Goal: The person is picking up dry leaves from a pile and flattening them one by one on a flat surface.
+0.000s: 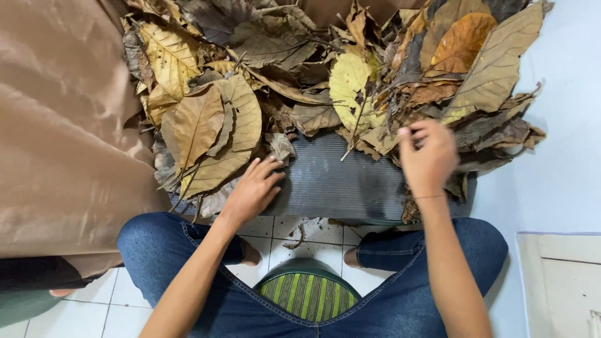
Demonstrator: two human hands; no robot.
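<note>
Both of my hands are out in front of me over the grey ribbed mat (332, 181), seen from the camera on my head. My left hand (253, 191) lies flat and spread, palm down, on the mat's left part, fingertips just touching the edge of the dry leaves (250, 81); it holds nothing. My right hand (427, 156) is raised at the right side of the mat with the fingers curled in toward the thumb. It is blurred, so I cannot say for sure whether it pinches a leaf stem or is only closing on one; the fingertips sit right at the rim of the pile. A thin band circles that wrist.

The leaves are heaped across the far half of the mat, brown and curled for the most part, with a big yellow leaf (350, 81) near the middle and an orange leaf (462, 42) toward the upper right. The near strip of the mat is bare. A tan cloth (62, 125) covers the whole left side, touching the pile.

I am in blue jeans (400, 288), knees apart, on a green striped stool (308, 293) over the white tiled floor (113, 307). A few leaf crumbs lie on the tiles between my feet.
</note>
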